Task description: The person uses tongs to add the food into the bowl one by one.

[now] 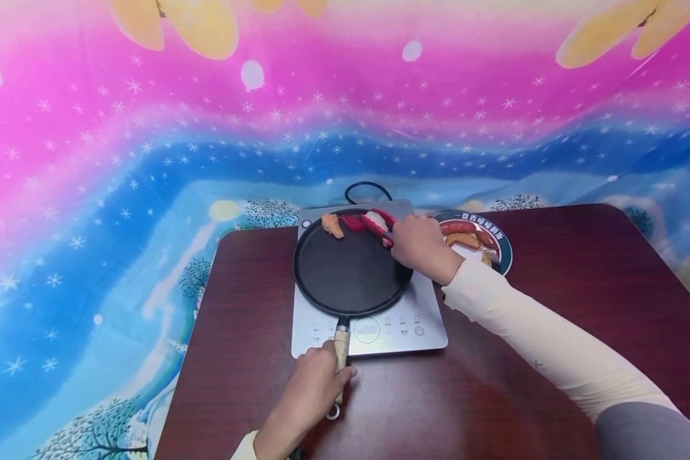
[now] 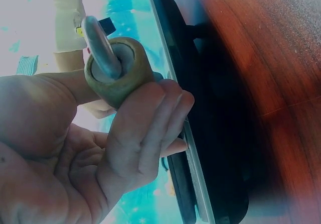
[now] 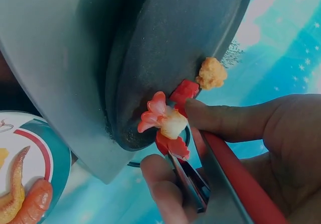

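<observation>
Left hand (image 1: pixel 313 380) on the handle (image 1: pixel 341 350), right hand (image 1: pixel 420 241) on the tongs (image 3: pixel 224 180)

Seen from the head, the left hand's fingers wrap the wooden handle at six o'clock of a black pan (image 1: pixel 351 271), set on a silver cooker (image 1: pixel 428 306) on the table (image 1: pixel 529 358). The left wrist view adds the handle's butt end-on, its thick metal ring (image 2: pixel 103 50) and the cooker's dark side. The head view alone shows the whole plate (image 1: pixel 507 252), near three o'clock of the pan.

The right hand's fingers pinch the tongs. The right wrist view reveals pink lobes on the pale food piece (image 3: pixel 172 124), which lies between the tongs' red ends, at eight o'clock from the thumb tip. From the head it sits over the pan's one o'clock edge, ten o'clock from the fingers; whether it touches the pan cannot be told. A golden piece (image 3: pixel 211 73) lies at eleven o'clock.
</observation>
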`<state>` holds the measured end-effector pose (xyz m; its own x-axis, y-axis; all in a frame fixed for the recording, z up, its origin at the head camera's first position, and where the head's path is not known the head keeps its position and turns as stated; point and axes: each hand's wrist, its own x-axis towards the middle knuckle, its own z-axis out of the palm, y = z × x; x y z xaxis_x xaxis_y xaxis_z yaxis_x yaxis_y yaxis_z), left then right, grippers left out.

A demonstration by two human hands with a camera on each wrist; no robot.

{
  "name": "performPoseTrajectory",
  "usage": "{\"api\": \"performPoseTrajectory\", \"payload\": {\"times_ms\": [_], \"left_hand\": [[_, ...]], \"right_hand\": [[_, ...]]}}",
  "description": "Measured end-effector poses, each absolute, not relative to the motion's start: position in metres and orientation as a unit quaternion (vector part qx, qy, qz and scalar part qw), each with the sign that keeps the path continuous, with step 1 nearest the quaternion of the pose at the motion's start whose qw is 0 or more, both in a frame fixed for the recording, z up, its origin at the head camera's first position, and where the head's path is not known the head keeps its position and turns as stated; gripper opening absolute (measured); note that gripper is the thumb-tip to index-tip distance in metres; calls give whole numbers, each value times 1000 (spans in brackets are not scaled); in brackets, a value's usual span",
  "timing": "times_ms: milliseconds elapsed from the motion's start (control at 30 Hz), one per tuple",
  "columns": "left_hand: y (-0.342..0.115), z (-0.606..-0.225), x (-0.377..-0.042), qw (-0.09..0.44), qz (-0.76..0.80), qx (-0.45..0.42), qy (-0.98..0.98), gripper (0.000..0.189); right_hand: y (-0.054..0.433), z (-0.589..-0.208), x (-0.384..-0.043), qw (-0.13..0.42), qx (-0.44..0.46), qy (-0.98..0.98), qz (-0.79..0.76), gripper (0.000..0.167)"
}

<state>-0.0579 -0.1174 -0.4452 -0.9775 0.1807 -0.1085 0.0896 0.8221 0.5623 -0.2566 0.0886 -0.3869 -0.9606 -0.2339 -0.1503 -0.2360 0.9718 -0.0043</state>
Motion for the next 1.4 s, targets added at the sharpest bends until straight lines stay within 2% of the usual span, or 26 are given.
{"api": "performPoseTrajectory", "payload": {"times_ms": [333,833,1200,1400], "left_hand": [[-117,-445,-58,78,296,70,950,32],[-117,-445,-59,75,286,73,952,32],[-117,-447,-60,63,276,77,956,33],[-117,-446,-60,65,278,74,956,34]], "right_hand": [[96,-393,-256,81,-107,991,-8,20],[100,-392,-253,95,-95,991,-18,29],[117,-369,-250,111,-87,989,-40,38],[144,-356,-244,104,-84,991,-28,35]]}}
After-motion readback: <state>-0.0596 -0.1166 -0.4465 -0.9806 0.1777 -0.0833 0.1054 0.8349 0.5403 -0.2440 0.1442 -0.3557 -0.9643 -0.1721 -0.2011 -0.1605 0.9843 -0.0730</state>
